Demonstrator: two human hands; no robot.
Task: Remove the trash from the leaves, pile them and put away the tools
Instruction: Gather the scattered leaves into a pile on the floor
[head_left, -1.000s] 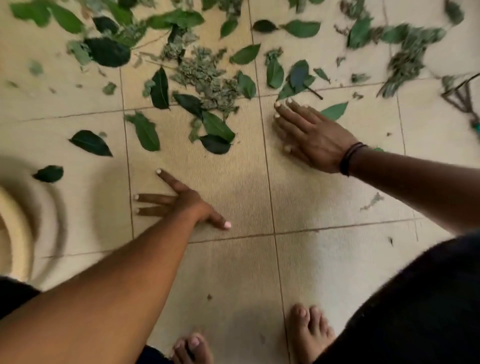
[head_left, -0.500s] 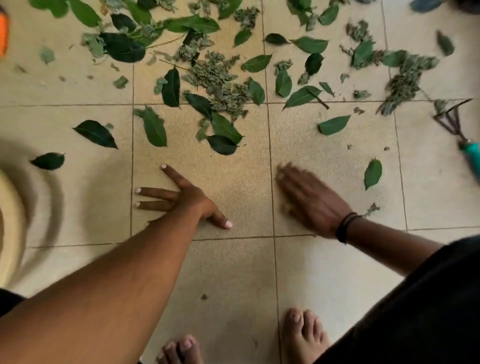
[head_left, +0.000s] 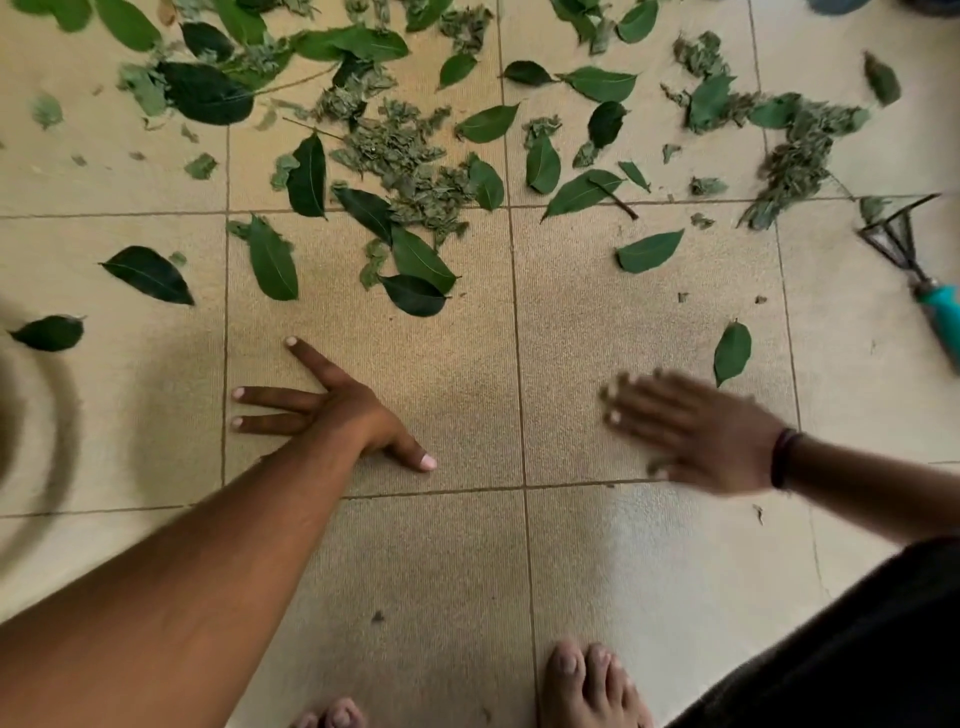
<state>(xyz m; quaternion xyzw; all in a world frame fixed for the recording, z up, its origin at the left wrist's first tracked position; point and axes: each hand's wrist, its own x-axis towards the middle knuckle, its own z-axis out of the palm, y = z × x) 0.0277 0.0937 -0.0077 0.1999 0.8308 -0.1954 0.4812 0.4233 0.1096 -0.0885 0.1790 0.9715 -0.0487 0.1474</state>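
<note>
Head view | our left hand (head_left: 337, 415) flat on tile, fingers spread | right hand (head_left: 691, 436) blurred, fingers straight, apart | hand rake (head_left: 919, 275) tines up-left, handle down-right, at right edge | leaves (head_left: 405, 156) scattered ahead, bare floor (head_left: 467, 571) near us

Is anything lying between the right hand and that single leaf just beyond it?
Nothing visible. Only bare tile separates the right hand from the lone leaf; the rake lies farther right, out of the way.

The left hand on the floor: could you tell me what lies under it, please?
The left hand presses flat on bare tile, fingers spread. No leaf shows around or between them; anything under the palm is covered.
</note>
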